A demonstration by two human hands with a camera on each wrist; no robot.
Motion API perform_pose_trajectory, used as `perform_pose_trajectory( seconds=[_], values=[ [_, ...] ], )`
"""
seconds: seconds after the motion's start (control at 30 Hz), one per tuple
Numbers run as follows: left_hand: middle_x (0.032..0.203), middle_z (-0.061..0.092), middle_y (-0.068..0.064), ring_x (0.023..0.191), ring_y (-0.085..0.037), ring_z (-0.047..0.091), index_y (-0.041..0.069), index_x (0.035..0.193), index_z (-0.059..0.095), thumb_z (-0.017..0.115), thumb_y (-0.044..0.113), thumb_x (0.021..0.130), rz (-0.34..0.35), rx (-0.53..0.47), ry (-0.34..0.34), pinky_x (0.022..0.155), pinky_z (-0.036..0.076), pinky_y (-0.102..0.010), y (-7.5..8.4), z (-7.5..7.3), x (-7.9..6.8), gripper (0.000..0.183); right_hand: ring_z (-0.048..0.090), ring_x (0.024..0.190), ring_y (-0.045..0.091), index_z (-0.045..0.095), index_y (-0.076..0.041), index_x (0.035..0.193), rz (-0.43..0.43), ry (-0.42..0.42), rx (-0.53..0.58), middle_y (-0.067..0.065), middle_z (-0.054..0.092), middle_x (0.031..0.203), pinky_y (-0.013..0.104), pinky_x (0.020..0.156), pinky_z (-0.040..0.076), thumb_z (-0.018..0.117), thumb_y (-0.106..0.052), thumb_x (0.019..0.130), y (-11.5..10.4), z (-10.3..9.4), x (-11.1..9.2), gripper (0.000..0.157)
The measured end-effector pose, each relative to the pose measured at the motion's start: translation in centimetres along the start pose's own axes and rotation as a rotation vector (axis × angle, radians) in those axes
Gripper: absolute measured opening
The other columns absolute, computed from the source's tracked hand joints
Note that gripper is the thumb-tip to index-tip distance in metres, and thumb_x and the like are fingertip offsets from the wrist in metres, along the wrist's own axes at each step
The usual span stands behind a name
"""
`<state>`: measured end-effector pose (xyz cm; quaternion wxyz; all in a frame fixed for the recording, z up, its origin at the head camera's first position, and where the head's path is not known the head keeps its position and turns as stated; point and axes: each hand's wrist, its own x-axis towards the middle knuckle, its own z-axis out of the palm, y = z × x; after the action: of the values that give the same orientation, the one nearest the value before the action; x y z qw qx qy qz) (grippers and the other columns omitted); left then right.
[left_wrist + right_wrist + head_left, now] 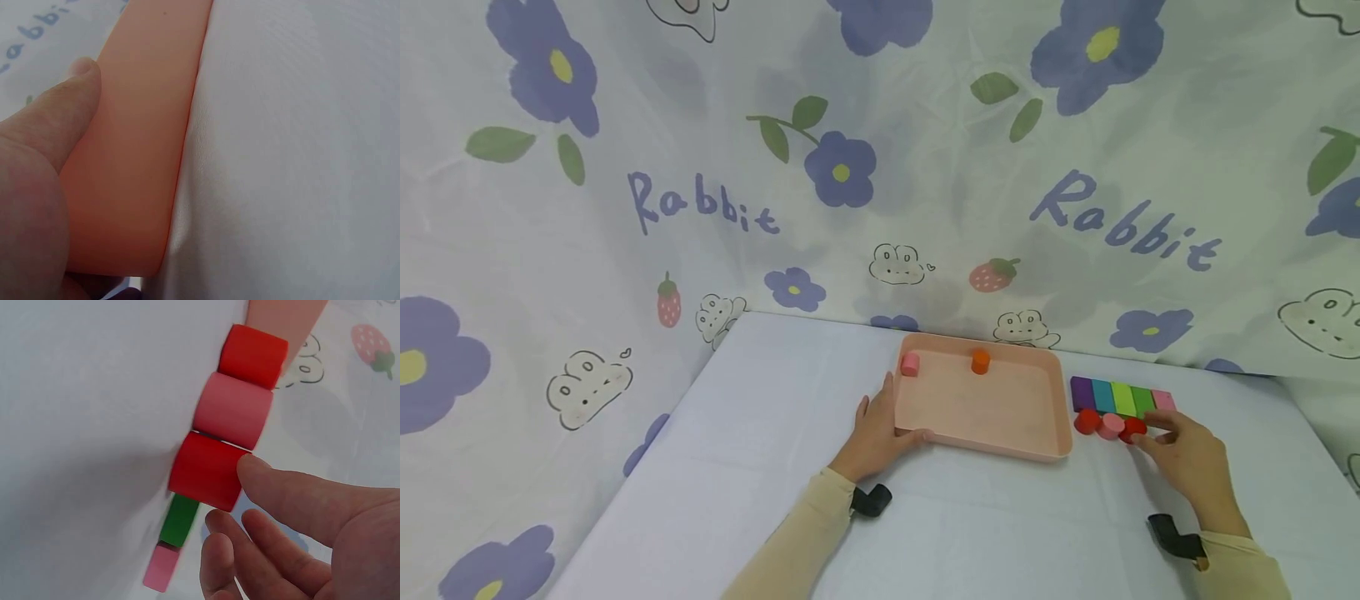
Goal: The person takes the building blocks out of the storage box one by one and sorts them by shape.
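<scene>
My left hand (874, 433) rests at the near left corner of a shallow pink tray (985, 446), fingers along its left side and thumb along the front wall. In the left wrist view the thumb (75, 94) lies against the tray's wall (134, 150). My right hand (1197, 458) is at the right-hand red cylinder (209, 470), thumb tip touching its upper edge. The other fingers (250, 562) are loosely bent just beside it. A pink cylinder (234, 411) and another red cylinder (254, 356) stand in a row with it.
Inside the tray, a small pink cylinder (910, 364) stands at the back left and an orange cylinder (981, 361) near the back wall. Behind the row of cylinders lie several coloured blocks (1102, 395), purple to pink. A patterned cloth (925, 208) hangs behind the white table (1000, 525).
</scene>
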<state>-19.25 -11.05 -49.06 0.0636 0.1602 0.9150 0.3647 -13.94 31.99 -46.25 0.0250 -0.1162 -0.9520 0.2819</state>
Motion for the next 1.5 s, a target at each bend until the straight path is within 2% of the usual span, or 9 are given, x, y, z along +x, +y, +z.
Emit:
perform_pose_trajectory(
  seconds=[0.33,0.6,0.83,1.07,1.23,1.37,1.5],
  values=[
    [0.165,0.02,-0.018,0.152,-0.031,0.021,-0.004,0.159,0.0,0.072,0.056,0.087,-0.006,-0.004,-0.002,0.12,-0.001,-0.059,0.6,-0.4,-0.1,0.118,0.058,0.096,0.042,0.056,0.011,0.128,-0.049,0.085,0.035,0.032,0.064,0.114,0.029,0.052,0.047,0.071,-0.021,0.093,-1.3,-0.1,-0.7,0.05],
    [0.164,0.022,-0.018,0.151,-0.031,0.022,-0.005,0.158,0.0,0.072,0.056,0.087,-0.002,-0.002,0.002,0.12,0.0,-0.059,0.4,-0.3,0.0,0.118,0.058,0.099,0.042,0.055,0.009,0.131,-0.051,0.082,0.067,0.031,0.062,0.121,0.029,0.054,0.049,0.073,-0.025,0.093,-2.6,0.3,-1.2,0.053],
    [0.165,0.022,-0.018,0.151,-0.031,0.023,-0.004,0.159,0.0,0.072,0.057,0.087,0.006,-0.005,0.012,0.12,0.001,-0.059,0.1,-0.2,-0.1,0.118,0.058,0.09,0.035,0.057,0.007,0.13,-0.108,0.1,0.081,0.028,0.065,0.11,0.028,0.049,0.046,0.071,-0.034,0.095,-3.5,0.9,-1.5,0.055],
    [0.165,0.021,-0.017,0.151,-0.031,0.022,-0.004,0.159,0.001,0.072,0.057,0.087,0.008,-0.008,0.005,0.12,0.0,-0.059,0.1,0.0,0.1,0.118,0.06,0.092,0.038,0.058,0.006,0.129,-0.162,0.096,0.087,0.03,0.066,0.112,0.026,0.058,0.05,0.077,-0.019,0.09,-4.7,1.8,-1.7,0.051],
    [0.165,0.021,-0.018,0.151,-0.03,0.022,-0.005,0.159,0.001,0.072,0.056,0.087,0.026,-0.001,0.006,0.12,0.001,-0.059,0.0,0.1,0.2,0.118,0.057,0.09,0.033,0.059,0.005,0.129,-0.172,0.076,0.11,0.026,0.066,0.107,0.024,0.054,0.048,0.077,-0.021,0.09,-5.7,2.0,-1.8,0.05],
    [0.165,0.022,-0.017,0.151,-0.03,0.023,-0.005,0.159,0.001,0.072,0.057,0.087,0.026,-0.001,0.008,0.12,0.001,-0.059,-0.1,0.1,0.2,0.118,0.057,0.095,0.034,0.059,0.002,0.132,-0.191,0.064,0.116,0.024,0.066,0.113,0.023,0.061,0.049,0.076,-0.02,0.091,-6.6,2.1,-1.6,0.05],
    [0.164,0.022,-0.017,0.151,-0.03,0.023,-0.005,0.159,0.001,0.072,0.057,0.087,0.022,-0.009,0.01,0.12,0.0,-0.059,0.0,0.0,0.1,0.119,0.06,0.097,0.034,0.059,0.001,0.132,-0.2,0.065,0.108,0.025,0.066,0.119,0.029,0.07,0.051,0.076,-0.021,0.091,-7.6,2.2,-1.0,0.049]
  ],
)
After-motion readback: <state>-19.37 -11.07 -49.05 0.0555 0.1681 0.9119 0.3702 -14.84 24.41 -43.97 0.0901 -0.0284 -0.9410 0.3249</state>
